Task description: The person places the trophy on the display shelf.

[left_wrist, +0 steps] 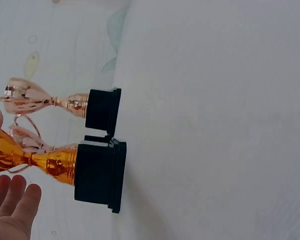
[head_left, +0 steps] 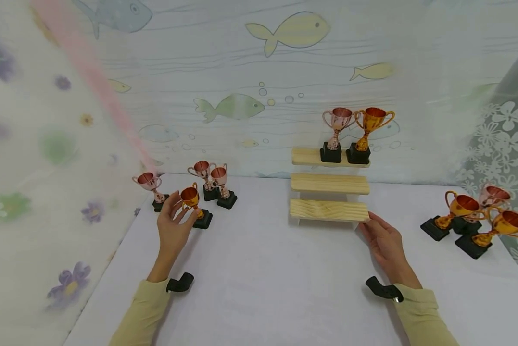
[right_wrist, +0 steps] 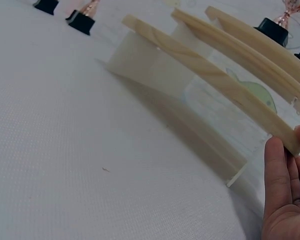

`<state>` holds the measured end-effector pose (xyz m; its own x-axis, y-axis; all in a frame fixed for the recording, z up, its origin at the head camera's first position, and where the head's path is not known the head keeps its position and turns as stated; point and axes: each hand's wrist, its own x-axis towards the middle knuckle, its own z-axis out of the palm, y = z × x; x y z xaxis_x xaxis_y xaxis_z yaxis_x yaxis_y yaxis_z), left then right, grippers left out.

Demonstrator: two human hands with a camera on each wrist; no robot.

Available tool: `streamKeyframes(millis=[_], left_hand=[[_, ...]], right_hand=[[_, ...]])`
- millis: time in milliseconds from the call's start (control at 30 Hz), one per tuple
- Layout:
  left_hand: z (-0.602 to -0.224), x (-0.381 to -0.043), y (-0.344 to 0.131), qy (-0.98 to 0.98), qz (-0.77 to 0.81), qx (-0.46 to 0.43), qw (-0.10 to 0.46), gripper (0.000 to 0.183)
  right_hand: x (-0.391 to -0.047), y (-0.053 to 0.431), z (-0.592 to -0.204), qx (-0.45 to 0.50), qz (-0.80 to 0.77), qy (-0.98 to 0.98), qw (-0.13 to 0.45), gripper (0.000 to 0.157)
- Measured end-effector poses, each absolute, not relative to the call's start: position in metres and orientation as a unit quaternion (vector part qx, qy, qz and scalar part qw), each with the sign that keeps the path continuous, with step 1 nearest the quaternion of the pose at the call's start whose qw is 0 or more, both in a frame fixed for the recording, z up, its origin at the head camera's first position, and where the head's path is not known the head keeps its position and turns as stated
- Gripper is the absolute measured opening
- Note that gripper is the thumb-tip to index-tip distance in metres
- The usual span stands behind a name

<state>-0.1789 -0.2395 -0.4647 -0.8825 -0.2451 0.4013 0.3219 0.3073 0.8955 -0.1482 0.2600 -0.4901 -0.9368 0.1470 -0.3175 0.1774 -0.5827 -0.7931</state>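
Note:
My left hand (head_left: 174, 230) holds a small gold trophy cup (head_left: 190, 196) by its cup, thumb on one side and fingers on the other. Its black square base shows below the hand in the left wrist view, where the gold trophy (left_wrist: 57, 164) overlaps a rose-gold one. Whether that base touches the table, I cannot tell. Over on the right, my right hand (head_left: 387, 244) grips the right end of the lowest board of a three-step wooden shelf (head_left: 328, 210). The right wrist view shows thumb and fingers pinching that board (right_wrist: 210, 75).
On the top step stand a rose-gold trophy (head_left: 335, 129) and a gold trophy (head_left: 368, 129). Several rose-gold trophies (head_left: 222, 185) surround the left hand. Two gold trophies and a rose-gold one (head_left: 494, 196) cluster at the right of the white table (head_left: 267, 278). A fish-print curtain (head_left: 224, 57) hangs behind.

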Motion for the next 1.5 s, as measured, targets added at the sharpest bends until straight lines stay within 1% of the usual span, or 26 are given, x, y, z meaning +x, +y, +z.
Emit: streamKeyframes(millis=[133,300,533,833,1000,1100,1267,1500], left_hand=[[-0.483,-0.189,-0.242,-0.752,-0.61,-0.037,0.248,0.067],[-0.484,-0.189,-0.236,-0.739,-0.62,-0.048,0.258,0.063],[-0.477,-0.191,-0.228,-0.738,-0.613,-0.019,0.281,0.06],[-0.444,-0.177,-0.21,-0.74,-0.597,-0.004,0.31,0.053],[-0.445,-0.177,-0.211,-0.742,-0.596,-0.002,0.308,0.052],[-0.453,-0.179,-0.214,-0.744,-0.594,-0.001,0.306,0.053],[-0.468,-0.18,-0.221,-0.739,-0.594,-0.02,0.317,0.056],[-0.461,-0.166,-0.213,-0.725,-0.606,-0.073,0.318,0.055]], right_hand=[[-0.148,0.261,-0.491,0.178,-0.871,0.459,0.007,0.016],[-0.148,0.261,-0.492,0.176,-0.873,0.455,0.008,0.017],[-0.149,0.26,-0.492,0.175,-0.875,0.451,0.005,0.016],[-0.148,0.261,-0.493,0.171,-0.872,0.458,0.007,0.018],[-0.149,0.261,-0.493,0.17,-0.87,0.463,0.008,0.016],[-0.149,0.26,-0.493,0.171,-0.87,0.462,0.007,0.016],[-0.149,0.259,-0.492,0.174,-0.869,0.464,0.004,0.016],[-0.149,0.26,-0.492,0.169,-0.872,0.46,0.006,0.015]])
